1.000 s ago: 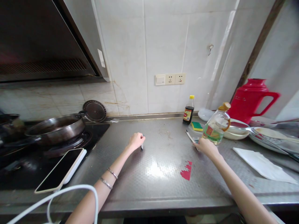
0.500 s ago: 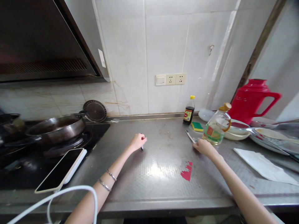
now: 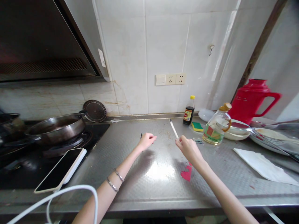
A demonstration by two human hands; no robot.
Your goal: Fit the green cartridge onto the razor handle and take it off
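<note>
My right hand [image 3: 188,148] is closed around the near end of a slim white stick with a dark tip [image 3: 173,128]; the stick points up and away over the steel counter. To its left is my left hand [image 3: 146,140], fingers drawn together. A small dark end [image 3: 141,136] shows behind this hand, probably part of a thin black-tipped stick; most of it is hidden. A torn-edged piece of red paper [image 3: 186,173] lies on the counter, near my right forearm. Right of my right hand stands a clear oil bottle [image 3: 213,132], tilted-looking, with small dark green strips [image 3: 198,141] beside it.
A soy sauce bottle [image 3: 188,112] and a yellow-green sponge [image 3: 197,126] sit toward the wall. To the right are a red thermos [image 3: 252,101], bowls, plates and a white paper sheet [image 3: 263,165]. A pan [image 3: 58,126] and a phone [image 3: 59,171] with a white cable are left.
My right hand has moved left and lifted the white stick from beside the oil bottle. My left hand has shifted slightly right, its fingers now stretched toward the right hand.
</note>
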